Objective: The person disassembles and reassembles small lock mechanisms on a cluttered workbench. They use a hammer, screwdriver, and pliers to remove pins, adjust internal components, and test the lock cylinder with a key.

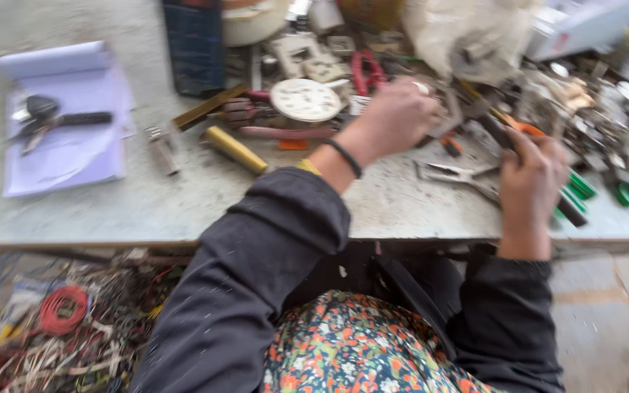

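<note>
My left hand (394, 116) is closed over small metal parts near the middle of the workbench (147, 211), a ring on one finger and a black band at the wrist. My right hand (529, 178) grips a tool with a dark shaft and orange handle (507, 127) that slants up toward the left hand. Metal pliers (453, 175) lie flat between the two hands. A round white clock dial (305, 100) rests just left of my left hand. The picture is blurred, so what the left fingers pinch is unclear.
A white notepad (67, 138) with keys (34, 116) lies at the far left. A brass-coloured handle (234, 149), a dark blue box (194, 44), red pliers (365, 69) and green parts (584, 189) crowd the bench. Tangled wires (63, 320) pile on the floor lower left.
</note>
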